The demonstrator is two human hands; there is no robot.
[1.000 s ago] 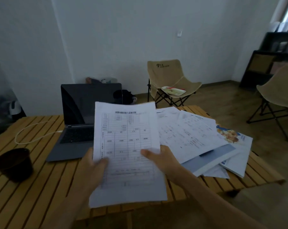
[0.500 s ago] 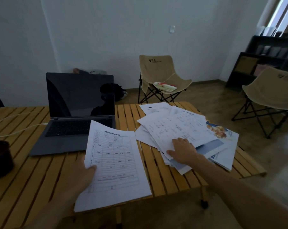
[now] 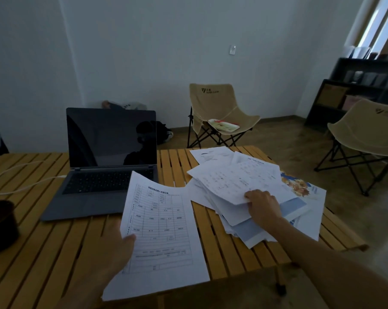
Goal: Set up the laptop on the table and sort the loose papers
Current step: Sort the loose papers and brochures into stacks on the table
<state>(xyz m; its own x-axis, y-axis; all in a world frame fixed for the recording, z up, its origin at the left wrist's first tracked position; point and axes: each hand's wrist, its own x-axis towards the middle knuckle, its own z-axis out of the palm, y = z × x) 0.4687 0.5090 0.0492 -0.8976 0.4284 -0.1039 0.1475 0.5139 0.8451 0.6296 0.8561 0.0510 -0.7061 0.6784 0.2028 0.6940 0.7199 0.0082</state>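
The laptop [image 3: 106,161] stands open with a dark screen on the slatted tabletop [image 3: 43,253], and everything else places itself from it. Just in front of its right corner, the left hand [image 3: 119,253] holds a printed form sheet [image 3: 159,230] by the lower left edge, thumb on top, the grip closed on the paper; the sheet's far corner overlaps the laptop's keyboard edge. To the right of the laptop lies the loose paper pile [image 3: 233,179], fanned and uneven, with a blue-edged booklet [image 3: 295,206] and a colourful brochure [image 3: 300,186] underneath. The right hand [image 3: 263,206] pinches the near edge of the top sheets, lifting them slightly off the pile.

These sheets are probably light, limp and slippery against each other. A single sheet held at one edge sags and curls, so a hold near a corner with thumb above and fingers below likely serves best. The booklet looks stiffer and heavier; it could drag neighbouring pages off the tabletop edge if pulled carelessly.
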